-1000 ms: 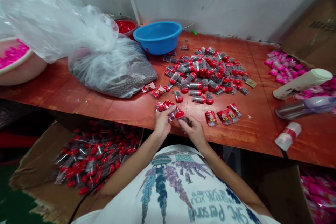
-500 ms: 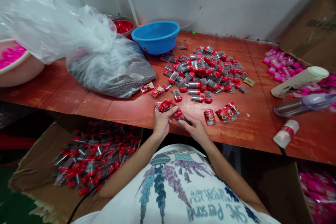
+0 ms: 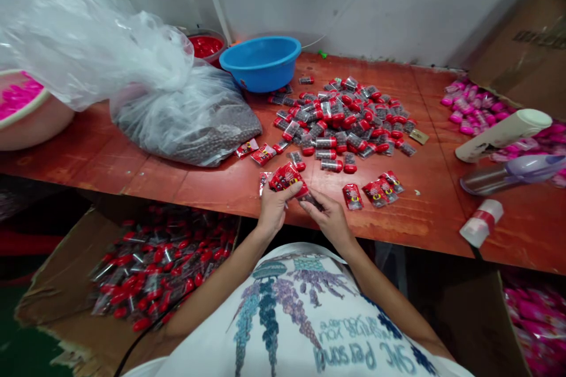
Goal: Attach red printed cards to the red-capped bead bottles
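Observation:
At the table's front edge my left hand is closed, thumb on top, round several fanned red printed sachets. Close beside it, my right hand pinches the lower end of a sachet with a see-through, dark-looking part; its fingers partly hide it. One more sachet lies just behind my left hand. To the right, a single red sachet and an overlapping row of sachets rest on the table. Behind them is a heap of clear, red-capped little bottles filled with dark beads.
A plastic bag of dark beads sits at left, with a blue basin behind. A white flask, a purple-lidded bottle and a white roll stand or lie at right. A cardboard box of red-capped bottles is below.
The red sachets in my left hand are spread a little wider and show more of their printed faces. Both hands stay in nearly the same place.

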A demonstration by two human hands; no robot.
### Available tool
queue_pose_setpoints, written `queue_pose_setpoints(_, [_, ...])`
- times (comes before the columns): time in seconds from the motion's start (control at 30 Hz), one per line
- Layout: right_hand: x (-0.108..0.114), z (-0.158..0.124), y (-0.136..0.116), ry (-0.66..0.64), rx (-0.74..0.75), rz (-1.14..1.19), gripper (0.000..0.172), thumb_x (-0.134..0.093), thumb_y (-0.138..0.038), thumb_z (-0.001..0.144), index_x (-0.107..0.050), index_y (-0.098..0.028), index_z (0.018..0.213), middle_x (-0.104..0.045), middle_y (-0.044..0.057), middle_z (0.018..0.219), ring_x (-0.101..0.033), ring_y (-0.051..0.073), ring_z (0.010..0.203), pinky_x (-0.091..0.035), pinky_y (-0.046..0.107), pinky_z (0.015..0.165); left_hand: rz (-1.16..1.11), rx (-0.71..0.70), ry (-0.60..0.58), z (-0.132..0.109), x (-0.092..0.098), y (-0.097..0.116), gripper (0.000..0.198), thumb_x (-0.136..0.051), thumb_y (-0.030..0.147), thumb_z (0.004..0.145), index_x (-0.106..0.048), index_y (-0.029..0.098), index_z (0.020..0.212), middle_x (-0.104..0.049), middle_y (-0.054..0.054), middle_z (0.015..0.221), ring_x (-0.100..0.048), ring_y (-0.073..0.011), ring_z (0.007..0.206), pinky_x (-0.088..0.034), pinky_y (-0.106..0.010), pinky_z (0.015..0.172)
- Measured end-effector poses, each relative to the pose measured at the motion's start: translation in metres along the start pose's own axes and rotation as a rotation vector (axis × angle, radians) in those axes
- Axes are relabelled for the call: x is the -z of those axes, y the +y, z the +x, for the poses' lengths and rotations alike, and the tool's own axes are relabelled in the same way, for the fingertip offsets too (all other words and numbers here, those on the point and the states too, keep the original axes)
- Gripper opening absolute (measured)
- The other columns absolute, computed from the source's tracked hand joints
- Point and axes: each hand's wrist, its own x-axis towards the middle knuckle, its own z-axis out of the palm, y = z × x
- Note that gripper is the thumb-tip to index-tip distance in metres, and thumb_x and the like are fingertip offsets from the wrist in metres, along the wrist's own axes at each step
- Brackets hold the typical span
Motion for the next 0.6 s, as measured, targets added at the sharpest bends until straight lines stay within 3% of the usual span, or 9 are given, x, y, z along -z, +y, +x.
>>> queue_pose_setpoints(0.3, [0.002,-0.001,0.006,-0.036,-0.094,0.052,0.024,-0.063,-0.037,0.081,-0.068,-0.020,0.098,-0.069,0.001,0.085,-0.062,0.016,0.076,-0.049,0.026,0.071,0.087,0.035,-0.161,0.003,0.010,0.005,0.039,-0.084,0.012,0.048,-0.061,0.016,0.079,-0.064,0.004,0.070,-0.058,-0.0104,0.063,-0.047,-0.024,0.066])
queue_pose_setpoints(0.5, [0.008,-0.001,-0.005,-0.020,0.097,-0.192,0.023,-0.058,-0.031,0.086,-0.067,-0.023,0.106,-0.068,0.004,0.093,-0.060,0.019,0.085,-0.046,0.029,0.076,0.186,-0.010,-0.184,0.004,0.012,0.008,0.049,-0.084,0.011,0.049,-0.064,0.017,0.094,-0.063,0.004,0.073,-0.056,-0.0098,0.065,-0.046,-0.022,0.066])
queue_pose_setpoints(0.6, [0.008,-0.001,-0.007,-0.004,0.108,-0.224,0.023,-0.058,-0.032,0.086,-0.068,-0.023,0.105,-0.069,0.005,0.091,-0.060,0.019,0.082,-0.045,0.029,0.075,0.221,-0.021,-0.186,0.004,0.012,0.009,0.047,-0.083,0.011,0.049,-0.065,0.017,0.092,-0.062,0.005,0.070,-0.056,-0.0091,0.062,-0.045,-0.021,0.065])
